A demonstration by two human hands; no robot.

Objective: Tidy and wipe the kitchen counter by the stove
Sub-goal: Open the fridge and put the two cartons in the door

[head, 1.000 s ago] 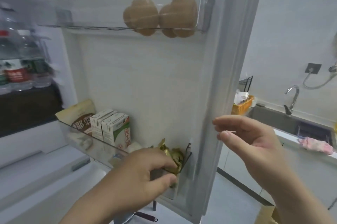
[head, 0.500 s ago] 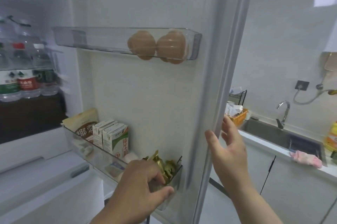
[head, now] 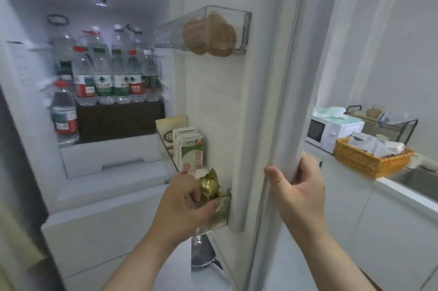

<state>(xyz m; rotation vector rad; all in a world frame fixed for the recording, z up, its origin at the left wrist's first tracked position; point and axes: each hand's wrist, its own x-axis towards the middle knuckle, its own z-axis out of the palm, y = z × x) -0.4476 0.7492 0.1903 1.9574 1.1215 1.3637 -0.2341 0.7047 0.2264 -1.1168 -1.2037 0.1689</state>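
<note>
I stand at an open fridge. My left hand point(head: 187, 203) grips a gold-foil packet point(head: 209, 185) at the near end of the lower door shelf point(head: 225, 210). My right hand point(head: 299, 186) grips the edge of the fridge door point(head: 284, 101), fingers wrapped behind it and thumb in front. Two milk cartons point(head: 190, 153) and a beige pouch point(head: 169, 134) stand further back in the same shelf. Brown eggs point(head: 208, 35) sit in the upper door shelf.
Inside the fridge, several water bottles point(head: 106, 73) stand on a shelf. To the right a white counter point(head: 403, 191) carries a microwave point(head: 331, 132), an orange wicker basket point(head: 369, 158) and a wire rack point(head: 391, 122). A glass object point(head: 201, 252) shows below the door shelf.
My right hand has moved onto the door edge and closed around it. My view has swung left, showing the fridge interior. My left hand stays on the gold packet.
</note>
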